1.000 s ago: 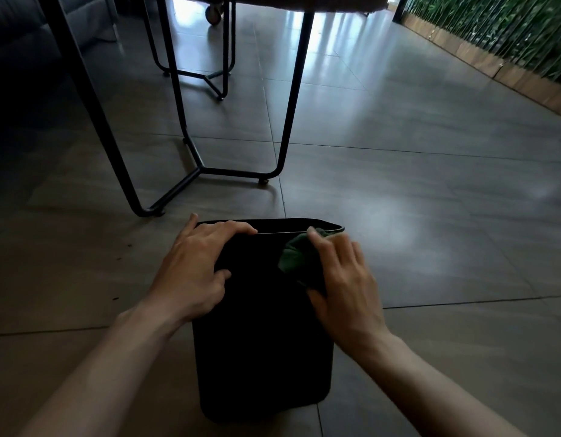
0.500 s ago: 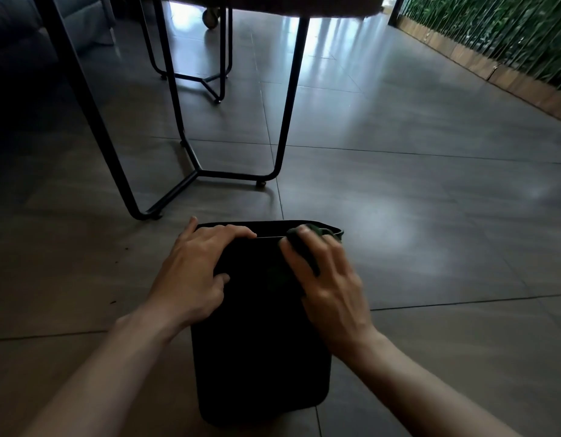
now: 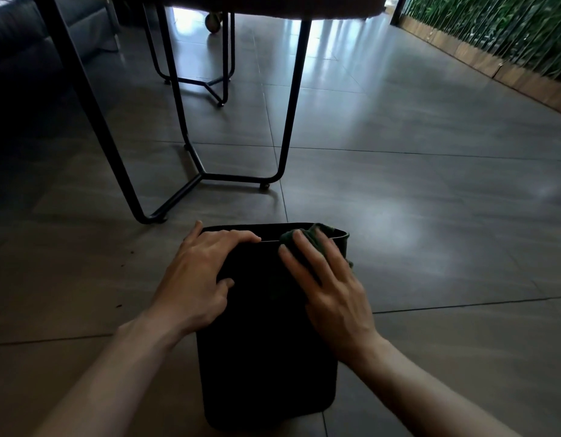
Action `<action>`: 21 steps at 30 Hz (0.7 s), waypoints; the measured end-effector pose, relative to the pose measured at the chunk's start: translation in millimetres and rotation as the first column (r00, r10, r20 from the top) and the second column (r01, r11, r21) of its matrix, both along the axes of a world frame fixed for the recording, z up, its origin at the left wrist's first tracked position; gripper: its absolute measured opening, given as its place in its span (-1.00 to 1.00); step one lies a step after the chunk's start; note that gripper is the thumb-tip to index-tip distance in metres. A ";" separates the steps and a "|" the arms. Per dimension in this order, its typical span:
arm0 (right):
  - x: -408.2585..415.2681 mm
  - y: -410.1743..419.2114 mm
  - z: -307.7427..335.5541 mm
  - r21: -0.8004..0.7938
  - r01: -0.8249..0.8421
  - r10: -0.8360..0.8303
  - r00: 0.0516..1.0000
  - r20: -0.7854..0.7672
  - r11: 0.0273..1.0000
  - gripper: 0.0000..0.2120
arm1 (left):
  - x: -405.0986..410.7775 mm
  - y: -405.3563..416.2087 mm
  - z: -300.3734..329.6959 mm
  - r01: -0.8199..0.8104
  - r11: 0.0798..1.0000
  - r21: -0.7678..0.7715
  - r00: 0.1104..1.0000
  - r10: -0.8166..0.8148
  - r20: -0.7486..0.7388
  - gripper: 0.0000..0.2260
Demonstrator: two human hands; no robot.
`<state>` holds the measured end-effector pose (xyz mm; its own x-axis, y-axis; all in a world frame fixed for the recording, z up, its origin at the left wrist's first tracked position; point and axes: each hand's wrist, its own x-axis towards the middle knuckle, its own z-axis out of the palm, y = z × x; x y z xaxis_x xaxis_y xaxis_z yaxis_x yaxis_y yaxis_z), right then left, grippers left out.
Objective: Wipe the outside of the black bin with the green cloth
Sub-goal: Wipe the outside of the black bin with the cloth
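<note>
On a glossy grey tiled floor (image 3: 399, 231), the left hand (image 3: 197, 279) grips the unlabelled black bin (image 3: 266, 357) while the right hand (image 3: 329, 288) presses flat the green cloth (image 3: 317, 239).

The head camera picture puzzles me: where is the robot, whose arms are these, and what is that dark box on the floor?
There is no robot here. A person wears one wide-angle camera on the head, looking forward and down, so the two bare arms coming in from the bottom are that person's own.

The dark box is a black plastic bin that appears to lie on its side on the grey tiled floor, its open rim pointing away from the camera. The left hand grips the bin near that rim, fingers curled over the edge, seemingly to steady it. The right hand presses a crumpled green cloth flat against the bin's upper side, close to the rim.

Beyond the bin stand the black metal legs of a table, and a green plant wall runs along the right.
</note>
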<state>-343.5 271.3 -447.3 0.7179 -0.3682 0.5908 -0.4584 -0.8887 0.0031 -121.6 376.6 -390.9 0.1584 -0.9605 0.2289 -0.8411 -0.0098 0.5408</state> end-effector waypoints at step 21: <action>-35.8 64.9 -68.2 -0.205 -0.494 0.318 0.772 -0.550 0.845 -0.60 | 1.0 -0.7 -2.4 0.006 1.000 -0.005 1.000 -0.006 -0.021 -0.26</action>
